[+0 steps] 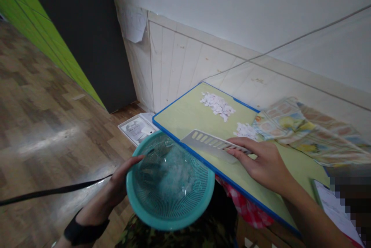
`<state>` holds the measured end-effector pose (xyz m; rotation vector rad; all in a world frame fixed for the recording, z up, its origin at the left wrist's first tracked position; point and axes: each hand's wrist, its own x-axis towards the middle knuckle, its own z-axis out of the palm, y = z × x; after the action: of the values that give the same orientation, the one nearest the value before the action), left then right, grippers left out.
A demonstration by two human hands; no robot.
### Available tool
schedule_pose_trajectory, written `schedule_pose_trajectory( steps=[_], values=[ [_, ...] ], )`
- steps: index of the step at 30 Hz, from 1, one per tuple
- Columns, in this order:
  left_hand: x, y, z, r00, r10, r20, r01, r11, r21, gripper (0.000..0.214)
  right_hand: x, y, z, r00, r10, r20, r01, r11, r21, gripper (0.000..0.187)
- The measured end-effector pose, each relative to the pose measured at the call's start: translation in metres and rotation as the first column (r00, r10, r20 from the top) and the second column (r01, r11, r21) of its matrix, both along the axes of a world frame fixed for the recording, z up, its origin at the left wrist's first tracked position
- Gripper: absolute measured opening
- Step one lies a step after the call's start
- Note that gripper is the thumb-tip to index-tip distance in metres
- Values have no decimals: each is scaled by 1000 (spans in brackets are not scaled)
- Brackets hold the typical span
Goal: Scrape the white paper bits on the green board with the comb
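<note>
My left hand [123,174] is closed on the left rim of a teal plastic colander [171,223], thumb over the edge. Inside it lies a whitish, see-through heap [175,172], too blurred to name. In my right hand [262,161] is a flat white slotted plastic piece [207,143], slanting low over the near edge of a yellow-green table [179,110] with a blue rim. Two piles of small white paper-like scraps lie on that top: a larger pile [217,105] toward the back and a smaller pile [246,130] just beyond my right hand.
A patterned cloth [301,128] lies on the table's right side against the wall. Red checked fabric [249,211] hangs below its near edge. On the wooden floor [52,97] an open white box [136,128] stands left of the table. A cord [290,41] runs across the wall.
</note>
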<state>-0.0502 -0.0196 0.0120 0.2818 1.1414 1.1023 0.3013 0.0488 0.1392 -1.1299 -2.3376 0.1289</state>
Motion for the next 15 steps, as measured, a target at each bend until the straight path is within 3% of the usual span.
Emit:
schedule_pose_trajectory(
  steps=[9,15],
  values=[
    [9,1,5,999,-29,14,30,999,-21,22,16,-17,-3,990,-117,82,105,985,137,19],
    [7,-1,-11,999,-36,3,36,999,-7,19,29,-40,-4,989,-130,66,122,985,122,18]
  ],
)
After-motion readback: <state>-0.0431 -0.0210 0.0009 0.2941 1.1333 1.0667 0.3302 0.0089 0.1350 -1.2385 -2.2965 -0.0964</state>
